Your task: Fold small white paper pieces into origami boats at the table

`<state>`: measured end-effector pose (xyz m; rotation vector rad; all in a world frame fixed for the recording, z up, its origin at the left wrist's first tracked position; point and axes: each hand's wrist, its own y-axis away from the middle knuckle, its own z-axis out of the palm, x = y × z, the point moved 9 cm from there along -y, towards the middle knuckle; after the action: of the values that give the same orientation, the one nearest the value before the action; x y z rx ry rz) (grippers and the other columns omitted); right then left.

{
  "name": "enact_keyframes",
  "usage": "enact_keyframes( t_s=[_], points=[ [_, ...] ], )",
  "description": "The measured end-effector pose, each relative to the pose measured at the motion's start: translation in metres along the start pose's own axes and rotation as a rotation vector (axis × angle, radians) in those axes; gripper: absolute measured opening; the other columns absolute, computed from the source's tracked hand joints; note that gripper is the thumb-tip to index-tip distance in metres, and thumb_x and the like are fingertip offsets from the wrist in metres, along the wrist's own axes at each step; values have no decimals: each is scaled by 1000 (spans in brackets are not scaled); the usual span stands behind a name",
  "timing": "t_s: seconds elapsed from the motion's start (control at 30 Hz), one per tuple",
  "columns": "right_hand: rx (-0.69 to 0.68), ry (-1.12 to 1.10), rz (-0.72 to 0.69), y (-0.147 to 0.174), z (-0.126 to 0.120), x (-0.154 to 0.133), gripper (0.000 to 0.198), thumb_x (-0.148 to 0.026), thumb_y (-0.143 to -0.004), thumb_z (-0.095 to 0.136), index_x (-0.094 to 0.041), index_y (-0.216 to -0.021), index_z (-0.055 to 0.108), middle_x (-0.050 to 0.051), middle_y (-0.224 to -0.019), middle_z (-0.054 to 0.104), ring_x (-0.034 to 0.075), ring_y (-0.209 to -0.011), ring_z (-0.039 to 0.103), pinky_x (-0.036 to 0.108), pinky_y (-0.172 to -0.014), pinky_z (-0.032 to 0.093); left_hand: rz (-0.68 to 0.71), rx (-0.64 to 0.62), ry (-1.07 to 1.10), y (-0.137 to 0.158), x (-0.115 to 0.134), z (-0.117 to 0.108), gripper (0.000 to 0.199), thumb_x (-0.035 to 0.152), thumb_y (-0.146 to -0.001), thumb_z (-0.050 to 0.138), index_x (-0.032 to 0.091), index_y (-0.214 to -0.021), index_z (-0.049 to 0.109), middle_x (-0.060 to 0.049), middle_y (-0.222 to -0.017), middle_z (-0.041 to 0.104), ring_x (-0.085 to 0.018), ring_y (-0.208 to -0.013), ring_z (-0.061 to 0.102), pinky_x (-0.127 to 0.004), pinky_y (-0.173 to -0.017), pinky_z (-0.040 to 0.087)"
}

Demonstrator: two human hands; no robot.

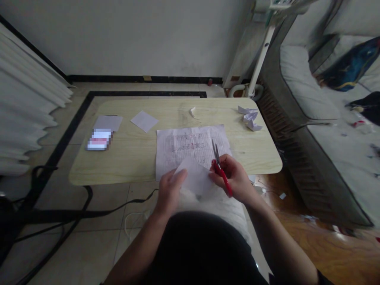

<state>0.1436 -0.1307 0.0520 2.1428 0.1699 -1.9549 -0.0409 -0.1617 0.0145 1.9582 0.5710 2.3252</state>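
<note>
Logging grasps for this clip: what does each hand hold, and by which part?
Right hand holds red-handled scissors by the handles; left hand pinches a small white paper piece at its left edge.

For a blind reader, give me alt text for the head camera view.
A person's right hand holds red-handled scissors while the left hand grips a small white paper piece above a printed sheet on a wooden table. Folded paper shapes lie near the far corner.

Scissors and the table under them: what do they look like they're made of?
Scissors: grey blades with a dull sheen, probably metal; glossy red handles, likely plastic, gripped in the right hand. Table: pale top with faint grain lines and a matte, even finish, so wood or a wood-look laminate; the picture cannot settle which.
</note>
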Motion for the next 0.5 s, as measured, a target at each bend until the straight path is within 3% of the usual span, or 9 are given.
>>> enact_keyframes(
  t_s=[0.13,0.2,0.27,0.33,0.43,0.5],
  points=[
    [-174,196,-30,-1,-6,-12,19,-15,-73,68,-20,-83,52,-1,-77,58,12,-69,52,27,-63,44,67,-55,-56,-16,19,-17,26,42,-76,67,16,-74,72,-5,-70,70,-17,-62,63,-26,-56,49],
    [-236,270,-46,-2,-8,-16,18,-14,-74,66,-20,-86,53,0,-79,59,13,-70,53,27,-64,44,99,-222,-136,-20,30,-8,34,47,-80,62,16,-81,74,-7,-73,71,-17,-61,63,-27,-55,49],
    [-273,327,-59,-4,-7,-18,18,-14,-75,65,-20,-88,54,0,-80,60,13,-72,54,27,-65,45,114,-397,-270,-19,34,7,30,42,-74,70,18,-92,76,-8,-81,73,-18,-68,64,-27,-60,51],
    [-273,358,-73,-6,-7,-21,17,-15,-75,64,-20,-88,55,0,-80,61,13,-71,54,27,-65,45,162,-465,-401,-17,35,17,26,36,-69,76,21,-91,77,-6,-80,73,-19,-70,64,-28,-63,51],
    [-206,346,-84,-10,-13,-23,16,-17,-75,66,-20,-87,56,0,-79,62,13,-70,55,28,-64,46,150,-390,-431,-20,29,22,17,35,-71,75,20,-76,77,-5,-70,70,-19,-65,63,-26,-58,48],
    [-88,261,-84,-11,-24,-23,19,-21,-74,69,-20,-87,55,1,-81,65,14,-70,58,29,-65,47,90,-209,-310,-25,21,12,20,37,-70,75,17,-70,75,-4,-62,67,-17,-57,59,-25,-53,44]
  ],
)
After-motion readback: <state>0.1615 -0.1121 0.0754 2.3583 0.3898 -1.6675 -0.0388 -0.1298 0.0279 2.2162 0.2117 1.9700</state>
